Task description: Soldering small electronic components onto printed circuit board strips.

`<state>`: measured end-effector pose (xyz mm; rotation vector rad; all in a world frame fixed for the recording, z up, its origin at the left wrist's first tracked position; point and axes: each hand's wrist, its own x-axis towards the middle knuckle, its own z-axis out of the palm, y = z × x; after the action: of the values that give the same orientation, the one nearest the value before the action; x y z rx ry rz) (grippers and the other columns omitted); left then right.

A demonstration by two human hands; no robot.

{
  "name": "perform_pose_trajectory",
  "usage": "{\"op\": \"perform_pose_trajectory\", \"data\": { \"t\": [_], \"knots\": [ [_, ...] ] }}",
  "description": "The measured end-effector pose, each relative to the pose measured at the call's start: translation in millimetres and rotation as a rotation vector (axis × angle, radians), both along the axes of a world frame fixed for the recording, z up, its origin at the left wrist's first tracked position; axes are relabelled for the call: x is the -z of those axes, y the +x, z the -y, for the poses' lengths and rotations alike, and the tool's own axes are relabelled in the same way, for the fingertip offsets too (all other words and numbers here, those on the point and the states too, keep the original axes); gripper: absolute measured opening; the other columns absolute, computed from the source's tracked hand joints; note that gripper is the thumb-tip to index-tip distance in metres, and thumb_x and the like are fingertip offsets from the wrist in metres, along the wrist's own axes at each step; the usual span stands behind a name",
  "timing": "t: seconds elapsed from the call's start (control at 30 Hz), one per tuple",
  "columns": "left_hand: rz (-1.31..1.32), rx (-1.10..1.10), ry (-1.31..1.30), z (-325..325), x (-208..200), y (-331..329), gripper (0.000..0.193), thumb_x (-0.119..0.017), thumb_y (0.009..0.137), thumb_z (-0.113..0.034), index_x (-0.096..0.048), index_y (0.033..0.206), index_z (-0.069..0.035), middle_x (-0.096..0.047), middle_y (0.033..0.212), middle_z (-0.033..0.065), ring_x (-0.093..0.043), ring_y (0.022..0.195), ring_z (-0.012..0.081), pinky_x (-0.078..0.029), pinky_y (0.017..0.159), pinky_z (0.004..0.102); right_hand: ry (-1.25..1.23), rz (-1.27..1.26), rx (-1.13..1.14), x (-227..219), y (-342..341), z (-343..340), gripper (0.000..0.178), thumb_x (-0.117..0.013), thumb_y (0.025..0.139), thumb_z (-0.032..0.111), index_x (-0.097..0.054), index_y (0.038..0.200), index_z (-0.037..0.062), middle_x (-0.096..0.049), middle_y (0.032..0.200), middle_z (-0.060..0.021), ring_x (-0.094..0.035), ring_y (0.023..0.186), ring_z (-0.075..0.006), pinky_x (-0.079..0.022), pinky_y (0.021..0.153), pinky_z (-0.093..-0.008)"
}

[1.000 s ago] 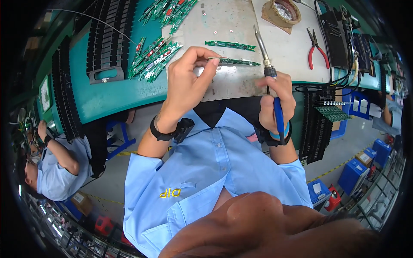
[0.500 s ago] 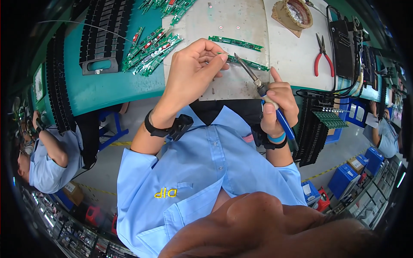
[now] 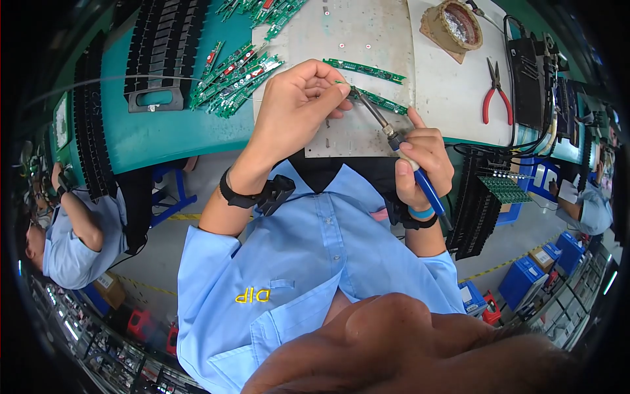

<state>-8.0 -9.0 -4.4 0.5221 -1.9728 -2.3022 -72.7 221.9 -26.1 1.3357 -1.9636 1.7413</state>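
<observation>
Burns at the fingertips, probably the likeliest mishap: slanting across a narrow green circuit-board strip (image 3: 387,102), a blue-handled soldering iron with a slim metal shaft (image 3: 391,134), tip close to the pinching left hand (image 3: 296,100). Cause, perhaps, a small slip of the iron or a twitch of the strip. Also possible: scorching of tiny parts through too long a contact, or a skewed strip from uneven support at its two ends. Past the strip, a second narrow green board with dark components (image 3: 364,70), at some risk of a knock from any sudden jerk away from the body.

Nearest, on the body side of the strip's right end, the right hand (image 3: 433,157), curled closed round the iron's handle, index finger stretched toward that end; contact there not clear. Next, the left hand, narrowed to a thumb-and-finger pinch on the strip's left end, over the pale, stained worktop (image 3: 357,139), exact grip partly hidden behind the fingertips. Left of the strip, a loose heap of green circuit boards with red parts (image 3: 239,75); to its right, red-handled pliers with a dark metal nose (image 3: 497,85); farther off, a round brown dish with silvery contents (image 3: 434,23).
</observation>
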Motion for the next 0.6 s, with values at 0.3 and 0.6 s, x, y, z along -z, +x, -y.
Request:
{"op": "perform_pose_trajectory", "data": {
  "t": [0.3, 0.6],
  "knots": [
    [-0.025, -0.025, 0.034, -1.0, -0.4, -1.5, 0.01, -0.069, 0.1, -0.006, -0.066, 0.104, 0.003, -0.074, 0.09, 0.007, -0.076, 0.085, 0.0134, -0.06, 0.068, 0.0256, 0.027, -0.017, 0.003, -1.4, 0.2, 0.1, 0.019, -0.074, 0.085, 0.002, -0.07, 0.104, -0.0008, -0.067, 0.087, -0.0125, -0.067, 0.081, -0.0272, -0.054, 0.104, -0.0641],
    [-0.044, -0.049, 0.046, -2.3, 1.1, -1.9, 0.01, -0.07, 0.099, -0.005, -0.065, 0.103, 0.002, -0.074, 0.09, 0.0068, -0.074, 0.082, 0.0115, -0.059, 0.066, 0.0247, 0.019, -0.01, 0.001, 0.0, 0.5, 0.7, 0.02, -0.074, 0.085, 0.003, -0.07, 0.104, -0.0007, -0.066, 0.085, -0.0124, -0.067, 0.08, -0.0267, -0.055, 0.104, -0.0637]
  ]
}}
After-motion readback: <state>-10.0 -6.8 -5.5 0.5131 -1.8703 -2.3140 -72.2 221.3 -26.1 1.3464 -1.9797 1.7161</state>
